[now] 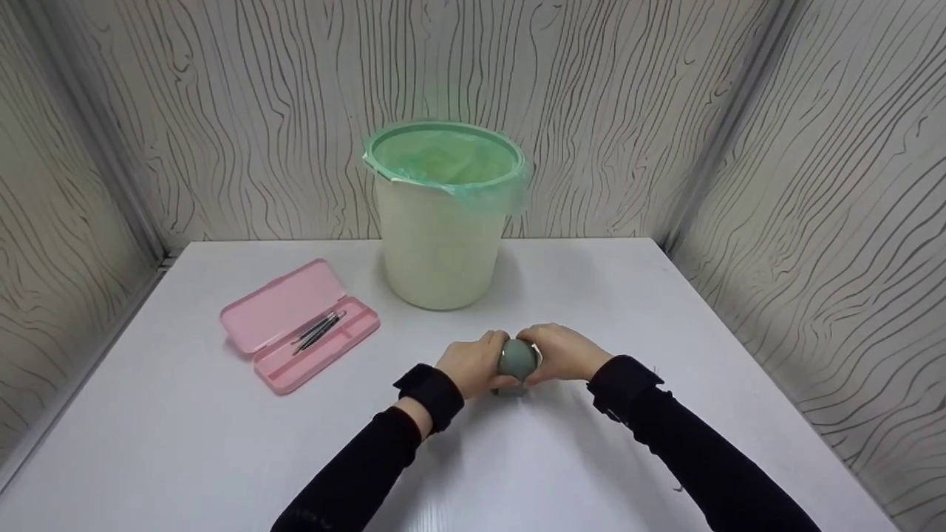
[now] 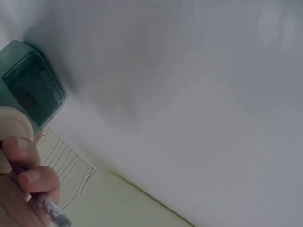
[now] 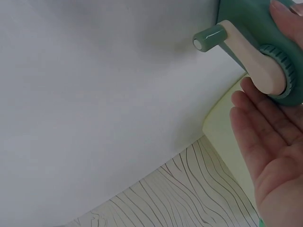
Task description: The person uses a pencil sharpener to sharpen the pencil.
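A green hand-crank pencil sharpener stands on the white table between both hands. In the left wrist view its dark see-through shavings drawer and round cream front part show. My left hand pinches a slim pencil with a shiny patterned end, which points at that cream part; its tip is hidden. My right hand holds the sharpener from the other side. In the right wrist view the cream crank arm with its green knob sticks out in front of the fingers.
A pink pencil case lies unfolded at the left with several pencils or pens in it. Behind the hands stands a tall cream bin lined with a green bag. Wood-patterned panels enclose the table.
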The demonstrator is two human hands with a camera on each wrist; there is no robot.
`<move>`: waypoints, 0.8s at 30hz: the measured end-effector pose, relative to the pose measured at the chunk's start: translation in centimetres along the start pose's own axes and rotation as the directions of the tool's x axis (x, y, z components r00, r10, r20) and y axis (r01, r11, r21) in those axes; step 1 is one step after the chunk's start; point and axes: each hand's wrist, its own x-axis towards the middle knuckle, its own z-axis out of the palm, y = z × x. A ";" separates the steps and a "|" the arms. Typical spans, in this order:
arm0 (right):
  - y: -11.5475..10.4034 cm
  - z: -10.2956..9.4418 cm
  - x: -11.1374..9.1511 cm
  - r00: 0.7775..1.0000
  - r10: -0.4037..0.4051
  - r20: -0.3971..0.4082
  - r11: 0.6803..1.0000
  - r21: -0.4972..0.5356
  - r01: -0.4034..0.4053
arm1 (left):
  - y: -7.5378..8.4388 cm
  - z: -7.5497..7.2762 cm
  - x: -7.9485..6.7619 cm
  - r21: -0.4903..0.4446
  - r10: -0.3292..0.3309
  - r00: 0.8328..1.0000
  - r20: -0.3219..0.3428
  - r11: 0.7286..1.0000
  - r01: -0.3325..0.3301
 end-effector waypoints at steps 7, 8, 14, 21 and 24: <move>-0.1 0.1 0.0 1.000 0.004 0.000 1.000 0.004 -0.004 | 0.0 -0.3 -0.1 -0.070 -0.052 0.997 0.056 0.996 0.055; -0.1 0.1 0.1 1.000 0.004 0.000 1.000 0.002 -0.004 | 0.0 -0.5 -0.1 -0.083 -0.056 0.996 0.071 0.995 0.061; -0.1 0.2 0.2 1.000 0.018 0.013 1.000 -0.024 -0.018 | -1.1 -1.5 -1.0 -0.140 -0.078 0.988 0.131 0.985 0.097; -0.1 0.2 0.3 0.998 0.060 0.026 0.998 -0.013 -0.060 | -3.5 -2.2 -2.7 -0.201 -0.117 0.992 0.044 0.972 0.124; -0.2 0.2 0.4 0.996 0.077 0.034 0.997 -0.007 -0.077 | -4.4 -2.2 -3.5 -0.237 -0.109 0.993 -0.034 0.966 0.098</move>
